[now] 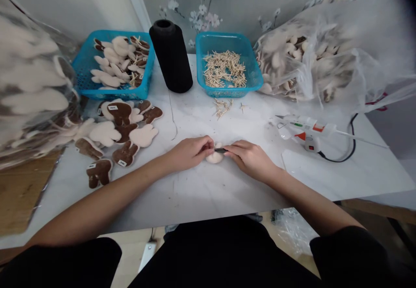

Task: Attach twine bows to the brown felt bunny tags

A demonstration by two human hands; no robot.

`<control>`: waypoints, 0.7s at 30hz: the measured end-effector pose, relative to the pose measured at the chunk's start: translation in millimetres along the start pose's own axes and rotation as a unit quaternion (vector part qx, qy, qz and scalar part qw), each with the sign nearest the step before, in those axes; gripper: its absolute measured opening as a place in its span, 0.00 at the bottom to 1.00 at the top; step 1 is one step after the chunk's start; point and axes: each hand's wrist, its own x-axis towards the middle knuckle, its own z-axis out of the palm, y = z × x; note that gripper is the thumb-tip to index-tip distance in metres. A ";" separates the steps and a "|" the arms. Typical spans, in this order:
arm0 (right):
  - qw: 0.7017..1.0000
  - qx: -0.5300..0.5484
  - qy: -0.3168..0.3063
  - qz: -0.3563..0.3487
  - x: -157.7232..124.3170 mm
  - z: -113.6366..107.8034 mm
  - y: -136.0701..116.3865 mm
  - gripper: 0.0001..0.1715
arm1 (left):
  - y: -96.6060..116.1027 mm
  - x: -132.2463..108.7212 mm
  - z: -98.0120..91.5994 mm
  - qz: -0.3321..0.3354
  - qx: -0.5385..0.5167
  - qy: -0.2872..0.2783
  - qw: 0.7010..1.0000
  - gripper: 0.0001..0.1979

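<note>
Marbled tabletop point(195, 192) under left hand point(186, 153), right hand point(250, 160) pinching fuzzy plush point(213, 158).

Head-worn view, forward and down

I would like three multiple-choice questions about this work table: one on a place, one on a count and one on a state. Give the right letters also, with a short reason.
1. Where does the black thread cone stand?
A. Inside a basket
B. On the floor
C. Between two baskets

2. How many blue baskets are there?
A. One
B. Two
C. Four

3. How is the hot glue gun placed?
A. Resting on the table, not held
B. Inside a plastic bag
C. Standing in a basket

1: C, the cone stands between the left blue basket and the right blue basket.
2: B, only those two show.
3: A, the left hand and right hand are at a small cream plush piece instead.
</note>
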 end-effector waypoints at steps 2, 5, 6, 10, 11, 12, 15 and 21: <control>1.000 -0.004 -0.006 0.008 0.0 -1.0 -1.6 0.17 | -1.0 0.6 2.8 0.016 0.032 0.008 0.999 0.09; 1.000 -0.014 -0.014 0.015 0.6 -1.7 -3.1 0.17 | -3.2 1.9 6.8 0.036 0.058 0.016 0.998 0.10; 1.000 -0.017 -0.016 0.017 0.7 -1.9 -3.3 0.18 | -3.5 2.3 7.3 0.038 0.061 0.014 0.997 0.11; 0.999 -0.018 -0.019 0.018 1.0 -1.8 -3.2 0.17 | -1.9 4.2 5.3 0.007 0.038 0.012 0.999 0.10; 1.000 -0.017 -0.018 0.018 1.2 -1.7 -3.2 0.17 | -1.2 4.8 4.3 -0.004 0.025 0.012 1.000 0.10; 1.000 -0.016 -0.016 0.019 1.5 -1.6 -3.2 0.17 | -0.6 5.5 3.3 -0.014 0.009 0.011 1.000 0.10; 1.000 -0.013 -0.013 0.024 3.2 -1.5 -3.6 0.17 | -0.1 7.5 1.6 -0.030 -0.029 0.010 0.999 0.10; 1.000 -0.007 -0.014 0.022 7.3 -0.7 -3.2 0.18 | -2.7 9.9 2.5 -0.031 -0.028 0.020 0.999 0.08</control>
